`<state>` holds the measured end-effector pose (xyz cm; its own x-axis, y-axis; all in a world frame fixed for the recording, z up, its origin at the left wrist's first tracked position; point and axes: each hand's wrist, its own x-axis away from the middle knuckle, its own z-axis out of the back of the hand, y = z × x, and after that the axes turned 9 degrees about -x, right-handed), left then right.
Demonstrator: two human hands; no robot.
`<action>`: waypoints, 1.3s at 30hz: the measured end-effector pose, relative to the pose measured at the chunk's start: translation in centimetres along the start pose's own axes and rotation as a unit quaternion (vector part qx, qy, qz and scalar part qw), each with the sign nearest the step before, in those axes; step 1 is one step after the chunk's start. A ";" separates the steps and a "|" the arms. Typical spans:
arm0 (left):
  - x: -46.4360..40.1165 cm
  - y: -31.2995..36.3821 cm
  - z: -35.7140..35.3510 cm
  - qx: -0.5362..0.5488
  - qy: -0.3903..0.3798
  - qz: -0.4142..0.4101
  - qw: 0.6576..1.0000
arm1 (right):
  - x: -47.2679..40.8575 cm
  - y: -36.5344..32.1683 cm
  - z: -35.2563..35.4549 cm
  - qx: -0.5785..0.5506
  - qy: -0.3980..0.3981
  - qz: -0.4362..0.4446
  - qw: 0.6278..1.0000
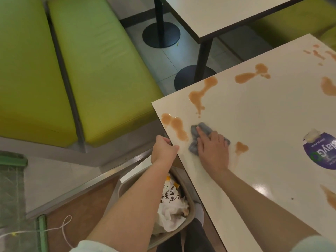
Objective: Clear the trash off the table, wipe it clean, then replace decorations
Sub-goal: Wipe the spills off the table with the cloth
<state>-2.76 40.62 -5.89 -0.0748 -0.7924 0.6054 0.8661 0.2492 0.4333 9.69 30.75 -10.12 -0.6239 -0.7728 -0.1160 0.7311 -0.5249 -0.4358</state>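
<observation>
Right hand [211,149] fingers spread, pressing crumpled grey cloth [195,140] onto spill-stained white surface [263,120]; left hand [163,147] curled, gripping surface edge.

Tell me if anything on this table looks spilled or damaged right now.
Yes. Brown liquid puddles lie scattered across the white table, several unwiped around the grey cloth under the right hand. The purple round sticker has a torn patch at its top edge. The left hand grips the table's edge.

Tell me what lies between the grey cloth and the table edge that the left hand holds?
In the head view, a brown spill lies on the table between the grey cloth and the edge gripped by the left hand.
</observation>
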 end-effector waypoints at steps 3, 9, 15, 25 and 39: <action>-0.5 -0.7 -0.3 0.076 -0.024 -0.001 0.997 | 3.8 -0.4 0.1 -0.001 -0.026 0.074 0.997; -0.7 -1.3 0.0 0.173 -0.061 0.016 0.983 | -0.9 0.8 0.0 -0.007 -0.009 0.030 0.999; -0.6 -0.5 1.3 0.217 -0.072 -0.002 0.974 | 3.2 -0.8 -1.1 -0.016 0.005 0.107 0.994; -1.6 -0.1 2.1 0.245 -0.098 0.054 0.963 | -5.9 -2.9 -2.6 -0.022 -0.025 0.074 0.997; -1.9 0.1 3.0 0.235 -0.122 0.027 0.964 | -5.6 -3.8 -2.8 0.050 0.007 0.045 0.998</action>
<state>-4.00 43.85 -5.02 -0.1993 -0.6306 0.7501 0.5569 0.5569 0.6162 9.61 38.08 -10.32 -0.5578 -0.8136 -0.1639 0.8078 -0.4869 -0.3323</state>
